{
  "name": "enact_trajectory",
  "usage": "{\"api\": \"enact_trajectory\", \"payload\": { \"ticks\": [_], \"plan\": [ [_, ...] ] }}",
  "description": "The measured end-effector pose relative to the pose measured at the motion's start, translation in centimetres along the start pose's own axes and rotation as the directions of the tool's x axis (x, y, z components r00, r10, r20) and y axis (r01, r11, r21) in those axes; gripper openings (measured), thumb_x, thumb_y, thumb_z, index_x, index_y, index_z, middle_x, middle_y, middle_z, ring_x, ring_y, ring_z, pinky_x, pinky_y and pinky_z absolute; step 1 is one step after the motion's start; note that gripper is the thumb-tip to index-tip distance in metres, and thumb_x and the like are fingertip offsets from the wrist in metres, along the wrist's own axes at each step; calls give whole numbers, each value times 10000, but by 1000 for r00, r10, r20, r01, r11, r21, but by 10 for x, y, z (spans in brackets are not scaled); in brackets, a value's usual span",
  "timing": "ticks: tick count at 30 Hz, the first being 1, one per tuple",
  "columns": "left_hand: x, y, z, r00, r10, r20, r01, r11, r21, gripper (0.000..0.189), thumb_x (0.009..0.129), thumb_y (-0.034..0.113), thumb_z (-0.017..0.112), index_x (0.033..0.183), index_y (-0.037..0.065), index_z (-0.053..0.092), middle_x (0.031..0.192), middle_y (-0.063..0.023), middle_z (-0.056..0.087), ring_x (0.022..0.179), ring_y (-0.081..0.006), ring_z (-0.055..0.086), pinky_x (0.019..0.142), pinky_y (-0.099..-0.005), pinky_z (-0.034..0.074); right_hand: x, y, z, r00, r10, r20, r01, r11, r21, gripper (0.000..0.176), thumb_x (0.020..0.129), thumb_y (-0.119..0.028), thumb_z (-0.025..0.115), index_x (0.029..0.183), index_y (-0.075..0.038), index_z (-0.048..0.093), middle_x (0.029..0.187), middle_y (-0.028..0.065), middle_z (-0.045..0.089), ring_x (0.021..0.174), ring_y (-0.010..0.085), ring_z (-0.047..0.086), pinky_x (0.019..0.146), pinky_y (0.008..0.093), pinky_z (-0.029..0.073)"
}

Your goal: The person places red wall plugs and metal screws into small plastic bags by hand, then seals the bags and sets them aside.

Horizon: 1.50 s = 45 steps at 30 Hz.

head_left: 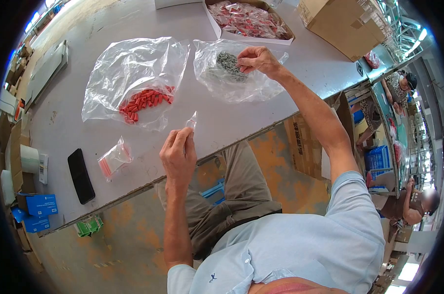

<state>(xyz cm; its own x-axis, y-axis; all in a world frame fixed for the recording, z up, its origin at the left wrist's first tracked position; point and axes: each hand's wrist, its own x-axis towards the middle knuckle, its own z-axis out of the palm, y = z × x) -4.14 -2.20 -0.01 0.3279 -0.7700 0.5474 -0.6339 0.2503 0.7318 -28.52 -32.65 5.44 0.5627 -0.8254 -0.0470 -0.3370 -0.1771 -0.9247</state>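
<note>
Near the table's front edge, my left hand is closed, pinching a small clear plastic bag that stands up from its fingertips. My right hand reaches forward over an opened clear bag. Its fingers are pinched together at the edge of a heap of small grey screws; whatever lies between the fingertips is hidden. Left of this, several red plastic plugs lie spilled on another large clear bag. A bundle of small red-edged zip bags rests left of my left hand.
A black phone lies at the left front of the table. At the back are a white box of filled packets and a cardboard box. Blue boxes stand at the left. Other people sit off to the right.
</note>
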Motion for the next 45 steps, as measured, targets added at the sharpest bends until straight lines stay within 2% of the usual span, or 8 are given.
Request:
{"api": "enact_trajectory", "payload": {
  "ticks": [10, 13, 15, 18, 25, 28, 33, 45],
  "plan": [
    [0, 1, 0, 1000, -2, -7, 2, 1000, -9, 94, 928, 11, 696, 1021, 15, 711, 839, -99, 662, 704, -234, 652, 629, -353, 513, -5, 1, -4, 1000, 1, 11, -3, 991, 135, 251, 959, -151, 726, 1124, 35, 691, 973, 158, 757, 835, 200, 765, 761, 315, 659],
    [-1, -1, 0, 1000, -4, -6, 4, 1000, 1, 95, 927, 12, 696, 1021, 14, 712, 844, -100, 664, 709, -235, 653, 632, -352, 515, -3, 1, 0, 1000, 22, 9, -23, 999, 38, 250, 950, -160, 731, 1133, 10, 720, 968, 126, 764, 841, 184, 754, 786, 311, 641],
    [-1, 1, 0, 1000, 0, 0, 0, 1000, 6, 96, 927, 12, 696, 1022, 13, 712, 847, -101, 665, 712, -235, 655, 635, -353, 517, 0, 0, 4, 992, -124, 38, 129, 930, -345, 316, 915, -227, 761, 1163, -32, 745, 992, 100, 768, 868, 175, 732, 824, 332, 612],
    [0, 3, 0, 1000, -9, 0, 9, 1000, 4, 96, 929, 12, 693, 1023, 12, 713, 853, -102, 667, 718, -236, 658, 641, -355, 520, 5, -7, 11, 976, -217, -7, 167, 771, -615, 296, 878, -217, 788, 1135, -71, 775, 955, 84, 762, 865, 173, 700, 787, 321, 563],
    [0, 2, 0, 1000, -14, 7, 14, 1000, 20, 96, 930, 16, 692, 1024, 16, 713, 860, -104, 667, 725, -241, 660, 647, -356, 522, 16, -7, 27, 991, -72, 110, 130, 673, -728, 244, 817, -168, 711, 1021, -50, 775, 987, 133, 762, 901, 255, 716, 820, 379, 566],
    [0, 1, 0, 1000, -11, -3, 11, 1000, 26, 99, 929, 18, 694, 1027, 18, 712, 860, -105, 666, 725, -243, 660, 647, -355, 523, 22, -6, 24, 987, -97, 130, 161, 689, -707, 218, 813, -138, 717, 989, -14, 748, 916, 128, 756, 824, 192, 717, 753, 367, 580],
    [-1, 0, 0, 1000, 2, -8, -2, 1000, 4, 103, 928, 18, 694, 1030, 18, 712, 864, -105, 669, 727, -243, 663, 647, -356, 525, 10, -12, 2, 994, 55, 94, -27, 960, -280, 148, 925, -134, 700, 973, 4, 728, 828, 54, 722, 676, 100, 675, 612, 254, 582],
    [-1, 1, -1, 1000, -25, 17, 25, 999, 21, 103, 929, 14, 693, 1031, 13, 710, 880, -106, 674, 746, -241, 674, 657, -358, 532, -1, -10, -6, 990, 92, 105, -119, 948, 295, 132, 998, -163, 697, 1032, -36, 705, 824, 20, 701, 659, 59, 635, 602, 209, 548]
  ]
}}
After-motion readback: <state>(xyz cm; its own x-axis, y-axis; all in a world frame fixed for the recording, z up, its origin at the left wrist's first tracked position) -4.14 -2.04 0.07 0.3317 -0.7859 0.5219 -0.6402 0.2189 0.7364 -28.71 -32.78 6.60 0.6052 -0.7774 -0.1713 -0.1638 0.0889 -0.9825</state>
